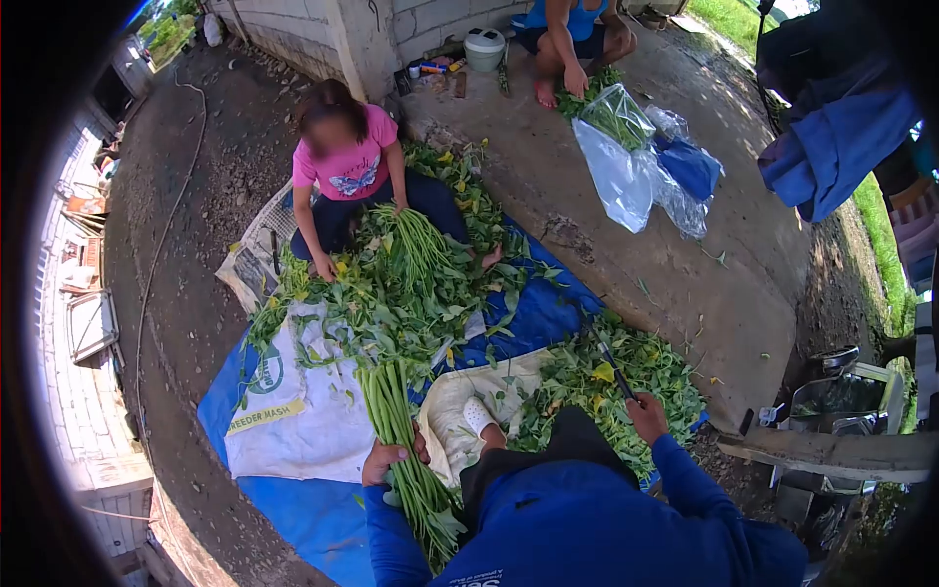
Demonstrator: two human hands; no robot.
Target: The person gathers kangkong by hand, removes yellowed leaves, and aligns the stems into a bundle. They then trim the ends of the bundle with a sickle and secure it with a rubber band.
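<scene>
My left hand (381, 462) is wrapped round a bundle of long green leafy stems (389, 406), like water spinach. The bundle runs lengthwise beside my leg, with thick bare stems at the far end and leaves toward me. In my closed right hand (648, 419) is a long, thin tool with a dark handle, like a knife (614, 362), pointing away from me. Its far tip looks dark and is hard to make out against the greens. Loose leafy greens (646, 367) lie under and around it.
Opposite me a person in pink (357, 161) handles another stem bunch (416, 245) on heaped greens. A second person (567, 39) squats by plastic bags (621, 171). White sacks (323, 440) cover a blue tarp (293, 509). A wooden beam (831, 455) stands right.
</scene>
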